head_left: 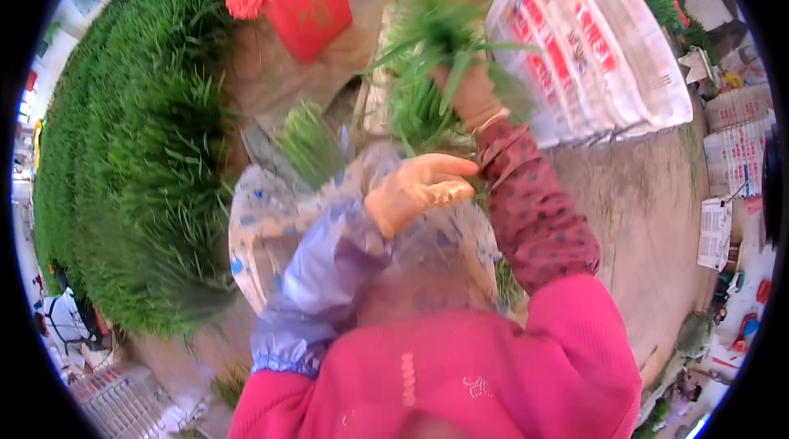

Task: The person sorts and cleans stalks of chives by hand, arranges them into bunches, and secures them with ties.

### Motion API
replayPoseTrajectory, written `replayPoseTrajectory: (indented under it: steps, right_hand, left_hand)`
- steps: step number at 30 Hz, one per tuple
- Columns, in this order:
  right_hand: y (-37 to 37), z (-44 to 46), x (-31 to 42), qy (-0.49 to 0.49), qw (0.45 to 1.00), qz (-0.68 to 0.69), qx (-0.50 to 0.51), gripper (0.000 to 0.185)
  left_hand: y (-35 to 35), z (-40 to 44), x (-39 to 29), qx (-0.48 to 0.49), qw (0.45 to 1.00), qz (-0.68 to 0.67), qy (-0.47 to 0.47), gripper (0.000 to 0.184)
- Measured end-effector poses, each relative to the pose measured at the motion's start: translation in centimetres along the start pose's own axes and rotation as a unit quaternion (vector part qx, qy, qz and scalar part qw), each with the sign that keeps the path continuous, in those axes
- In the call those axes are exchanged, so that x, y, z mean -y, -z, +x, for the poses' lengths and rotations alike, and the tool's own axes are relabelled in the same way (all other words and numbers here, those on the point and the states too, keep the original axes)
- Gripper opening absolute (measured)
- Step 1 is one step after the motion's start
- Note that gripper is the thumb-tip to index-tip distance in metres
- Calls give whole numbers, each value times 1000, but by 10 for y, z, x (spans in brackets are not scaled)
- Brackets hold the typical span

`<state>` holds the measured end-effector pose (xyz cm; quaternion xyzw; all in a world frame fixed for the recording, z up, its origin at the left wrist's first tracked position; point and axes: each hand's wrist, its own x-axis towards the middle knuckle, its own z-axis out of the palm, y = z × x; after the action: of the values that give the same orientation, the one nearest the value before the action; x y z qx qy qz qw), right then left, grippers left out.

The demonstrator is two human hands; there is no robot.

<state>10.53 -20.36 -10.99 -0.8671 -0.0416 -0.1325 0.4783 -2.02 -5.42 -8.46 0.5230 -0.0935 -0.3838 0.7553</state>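
Note:
My right hand (472,94), in an orange-tan glove, grips a bunch of long green chive-like leaves (444,24), blurred by motion. Below it, more of these leaves (415,110) lie in a pale crate (374,102). My left hand (423,188), gloved the same way, hovers above my lap near my right forearm. Its fingers stretch to the right with the thumb apart, and I see nothing in it. A bundle of paler green stalks (308,143) stands just beyond my knees. A clear plastic cover with blue spots (259,213) drapes over my lap.
To the left stretches a large mass of tall green leaves (123,159). A red box with gold print (312,20) stands ahead on the brown floor. Several nested white crates with red lettering (592,53) lean at the right. Further crates (740,143) line the far right.

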Motion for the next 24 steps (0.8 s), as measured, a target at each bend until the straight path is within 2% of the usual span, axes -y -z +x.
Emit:
replayPoseTrajectory:
  steps: [1,3,4,5,6,7,9,10,11,12,13,14,16,18,19,20,21,22,23,24]
  right_hand:
    - [4,-3,-4,-36,998,48,-17,24]
    - [14,-8,5,-69,992,95,-36,21]
    - [23,-15,18,26,992,116,-53,16]
    - [30,-24,25,121,981,134,-71,12]
    - [33,-35,25,117,981,132,-75,12]
    - [36,-48,24,258,960,-72,-81,10]
    - [46,-75,31,104,980,159,55,9]
    - [45,-83,33,-30,916,376,137,10]
    - [43,-92,35,-190,791,561,153,11]
    - [32,-98,29,136,916,321,198,26]
    - [32,-106,32,279,922,155,219,34]
    - [33,-113,40,424,884,11,197,42]
    - [48,-141,71,431,877,-18,212,39]
    - [72,-150,82,387,880,102,255,32]
    - [89,-151,82,251,856,292,344,29]
    - [97,-154,73,164,815,411,375,29]
    - [93,-162,52,52,763,532,364,31]
    - [86,-169,33,-44,716,618,321,35]
    - [78,-168,22,-112,724,619,283,39]
    - [73,-167,15,-178,764,562,261,46]
  left_hand:
    - [-5,0,15,-5,1000,-12,5,59]
    - [-11,11,39,61,994,-92,-6,67]
    - [-17,17,42,62,994,-94,-3,67]
    - [-22,25,43,22,984,-172,29,73]
    - [-24,31,43,-18,967,-246,62,78]
    - [-23,35,43,-31,954,-294,50,76]
    - [-16,37,43,-18,935,-354,8,71]
    - [-10,34,43,-2,927,-374,-8,69]
    - [-3,27,40,15,922,-386,-20,67]
    - [-2,21,38,29,916,-399,-25,64]
    - [0,13,36,39,910,-411,-31,62]
    - [0,8,35,48,905,-421,-33,60]
    - [-2,2,33,52,894,-443,-41,55]
    - [0,3,29,50,881,-466,-57,51]
    - [4,5,27,50,874,-478,-67,49]
    - [7,8,27,60,867,-489,-76,46]
    - [12,10,30,77,857,-501,-89,44]
    - [22,12,40,154,840,-508,-113,50]
    - [23,8,35,161,856,-483,-94,45]
    - [23,6,30,169,870,-457,-73,40]
